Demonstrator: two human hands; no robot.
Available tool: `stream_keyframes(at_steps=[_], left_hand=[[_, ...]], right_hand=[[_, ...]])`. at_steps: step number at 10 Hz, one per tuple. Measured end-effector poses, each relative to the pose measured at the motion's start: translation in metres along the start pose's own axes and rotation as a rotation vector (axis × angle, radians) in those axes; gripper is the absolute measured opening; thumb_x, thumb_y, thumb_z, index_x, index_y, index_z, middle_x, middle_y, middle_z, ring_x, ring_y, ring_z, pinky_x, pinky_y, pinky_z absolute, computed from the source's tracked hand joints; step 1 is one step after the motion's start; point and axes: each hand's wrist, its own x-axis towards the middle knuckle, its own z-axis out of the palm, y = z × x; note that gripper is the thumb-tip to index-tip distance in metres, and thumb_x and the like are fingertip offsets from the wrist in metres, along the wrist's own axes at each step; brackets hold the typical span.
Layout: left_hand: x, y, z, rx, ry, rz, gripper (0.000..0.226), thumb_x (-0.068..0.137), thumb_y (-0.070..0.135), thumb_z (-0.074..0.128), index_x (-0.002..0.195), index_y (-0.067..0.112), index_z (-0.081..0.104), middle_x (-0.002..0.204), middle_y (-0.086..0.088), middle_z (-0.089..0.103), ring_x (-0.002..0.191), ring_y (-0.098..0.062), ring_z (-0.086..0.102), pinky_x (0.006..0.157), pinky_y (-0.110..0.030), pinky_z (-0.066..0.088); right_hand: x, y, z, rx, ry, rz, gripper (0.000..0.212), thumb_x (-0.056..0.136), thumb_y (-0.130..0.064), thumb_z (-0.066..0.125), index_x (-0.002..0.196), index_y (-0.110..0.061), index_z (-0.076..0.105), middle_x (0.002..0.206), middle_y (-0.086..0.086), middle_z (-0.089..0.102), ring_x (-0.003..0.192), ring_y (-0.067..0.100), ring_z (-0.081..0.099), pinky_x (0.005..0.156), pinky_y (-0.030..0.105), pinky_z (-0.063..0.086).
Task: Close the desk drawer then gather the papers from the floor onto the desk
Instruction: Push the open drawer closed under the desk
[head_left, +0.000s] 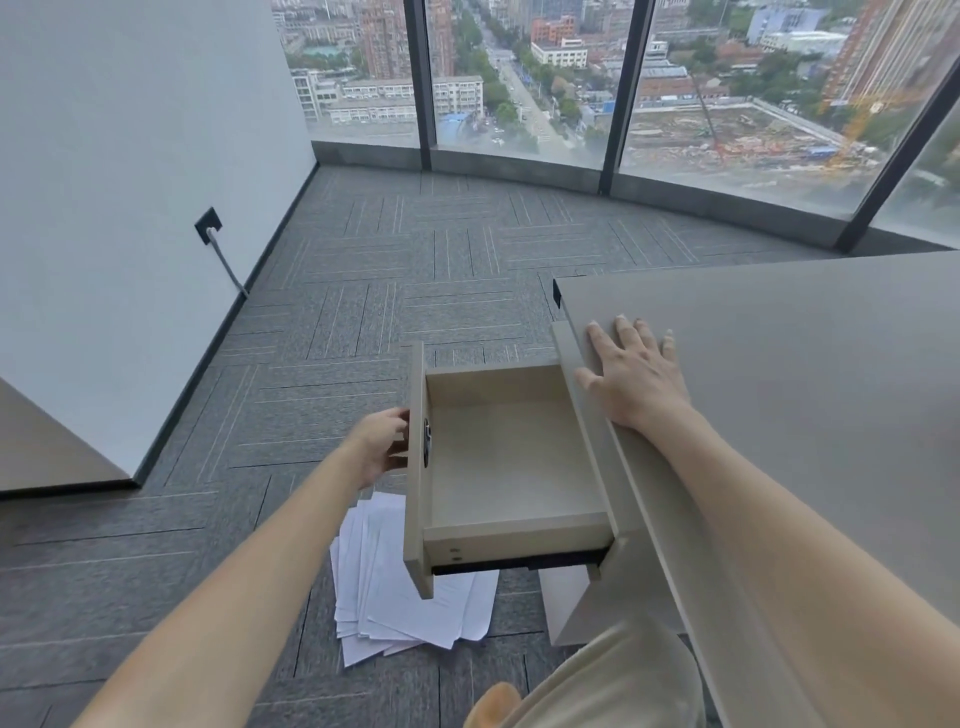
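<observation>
Head view. The desk drawer (511, 467) stands pulled well out from the desk, its pale wooden interior bare. My left hand (382, 447) is at the outer face of the drawer front (418, 467); its fingers (399, 414) curl against that panel near the lock, touching it, though I cannot tell whether they clasp anything. My right hand (636, 376) lies palm down on the grey surface (805, 374), close to its left edge, fingers spread and flat, gripping nothing. The papers (400, 587), a loose fan of white sheets, lie on the grey carpet floor (363, 312) directly beneath the open drawer, partly hidden by its front panel. Beyond, floor-to-ceiling windows (519, 78) and a white wall (130, 182) bound the room.
</observation>
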Motion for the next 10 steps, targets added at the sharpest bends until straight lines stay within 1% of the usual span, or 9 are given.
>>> stream_keyframes(at_steps=[1, 2, 4, 5, 6, 7, 8, 9, 10], left_hand=[[0.005, -0.005, 0.007, 0.0, 0.026, 0.001, 0.028, 0.102, 0.002, 0.042, 0.114, 0.01, 0.066, 0.088, -0.007, 0.071, 0.071, -0.019, 0.067, 0.059, -0.03, 0.057], [0.007, -0.006, 0.017, -0.033, 0.07, 0.01, 0.02, 0.099, 0.002, 0.051, 0.111, 0.005, 0.066, 0.086, -0.011, 0.071, 0.063, -0.019, 0.069, 0.052, -0.027, 0.059], [0.012, -0.003, 0.034, -0.124, 0.056, -0.019, 0.005, 0.096, -0.004, 0.052, 0.096, -0.004, 0.057, 0.082, -0.018, 0.068, 0.062, -0.024, 0.069, 0.044, -0.027, 0.056], [0.014, -0.005, 0.046, -0.152, 0.007, -0.027, 0.007, 0.095, 0.0, 0.058, 0.099, -0.005, 0.055, 0.082, -0.018, 0.069, 0.066, -0.025, 0.069, 0.047, -0.028, 0.058], [0.017, -0.008, 0.058, -0.17, -0.038, -0.02, 0.013, 0.094, 0.003, 0.06, 0.1, -0.008, 0.056, 0.086, -0.019, 0.069, 0.07, -0.025, 0.069, 0.051, -0.027, 0.059], [0.021, -0.008, 0.071, -0.175, -0.057, -0.014, 0.018, 0.093, 0.003, 0.062, 0.105, -0.008, 0.054, 0.085, -0.019, 0.069, 0.066, -0.024, 0.07, 0.052, -0.027, 0.06], [0.026, -0.008, 0.085, -0.166, -0.078, -0.009, 0.021, 0.092, 0.003, 0.063, 0.106, -0.008, 0.053, 0.084, -0.019, 0.07, 0.065, -0.023, 0.071, 0.052, -0.027, 0.059], [0.03, -0.006, 0.098, -0.142, -0.101, -0.02, 0.025, 0.093, 0.003, 0.062, 0.112, -0.011, 0.054, 0.091, -0.021, 0.07, 0.07, -0.028, 0.071, 0.054, -0.031, 0.061], [0.033, -0.006, 0.109, -0.116, -0.12, -0.045, 0.029, 0.093, 0.007, 0.063, 0.116, -0.008, 0.055, 0.115, -0.021, 0.067, 0.074, -0.035, 0.071, 0.063, -0.041, 0.063]], right_hand=[[-0.001, 0.0, 0.0, 0.01, 0.002, 0.003, 0.071, 0.095, -0.054, 0.038, 0.159, -0.03, 0.018, 0.169, 0.009, 0.01, 0.156, 0.028, 0.003, 0.124, 0.051, -0.003], [-0.001, 0.0, 0.0, 0.018, 0.01, 0.006, 0.072, 0.094, -0.054, 0.038, 0.159, -0.03, 0.019, 0.169, 0.008, 0.011, 0.156, 0.028, 0.004, 0.124, 0.051, -0.003], [0.001, 0.0, 0.001, 0.014, 0.015, 0.008, 0.072, 0.094, -0.054, 0.038, 0.159, -0.03, 0.019, 0.169, 0.009, 0.011, 0.156, 0.028, 0.004, 0.124, 0.051, -0.002], [0.001, 0.0, 0.001, 0.033, 0.021, 0.005, 0.072, 0.093, -0.054, 0.04, 0.159, -0.031, 0.021, 0.169, 0.009, 0.012, 0.156, 0.029, 0.005, 0.124, 0.051, -0.002], [-0.001, 0.001, 0.0, 0.036, 0.029, 0.043, 0.072, 0.09, -0.057, 0.041, 0.157, -0.035, 0.025, 0.168, 0.013, 0.013, 0.155, 0.034, 0.003, 0.122, 0.057, -0.004], [-0.004, 0.0, -0.002, 0.018, 0.032, 0.096, 0.074, 0.086, -0.062, 0.041, 0.155, -0.04, 0.026, 0.166, 0.019, 0.014, 0.154, 0.04, 0.003, 0.118, 0.066, -0.005], [-0.003, 0.0, -0.001, 0.005, 0.029, 0.096, 0.073, 0.086, -0.063, 0.039, 0.155, -0.041, 0.026, 0.166, 0.018, 0.015, 0.154, 0.039, 0.006, 0.117, 0.067, -0.002], [-0.002, 0.0, 0.0, 0.007, 0.034, 0.095, 0.073, 0.086, -0.062, 0.039, 0.154, -0.041, 0.026, 0.166, 0.018, 0.015, 0.154, 0.039, 0.007, 0.118, 0.067, -0.002], [-0.002, 0.0, 0.0, 0.013, 0.036, 0.095, 0.072, 0.086, -0.061, 0.039, 0.154, -0.04, 0.027, 0.166, 0.018, 0.016, 0.154, 0.039, 0.007, 0.118, 0.066, -0.001]])
